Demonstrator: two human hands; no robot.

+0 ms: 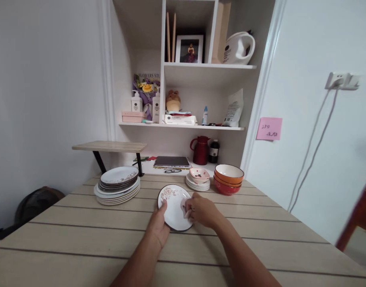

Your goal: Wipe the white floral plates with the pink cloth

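The left hand [159, 226] grips the near left edge of a plate [172, 209], thumb flat on the glaze and the other fingers underneath. Round, white and smooth, the plate has a thin dark rim and a brown floral spray; it sits over the middle of the table [105, 241], whose pale, wood-look boards are split by dark grooves. The right hand [203, 210] bunches its fingers around a pale, crumpled cloth [183, 204], pressed to the plate's right side.

Farther back, at left, dark-rimmed plates [119, 174] top a stack of wider white ones. Right of centre, a pink squarish dish [200, 174] rests on round saucers [198, 186]; just beside it are glossy, nested bowls [229, 175], orange above red.

Beyond lie thin-framed glasses [173, 171], a flat dark laptop [171, 161] and a shiny red jug [200, 152].
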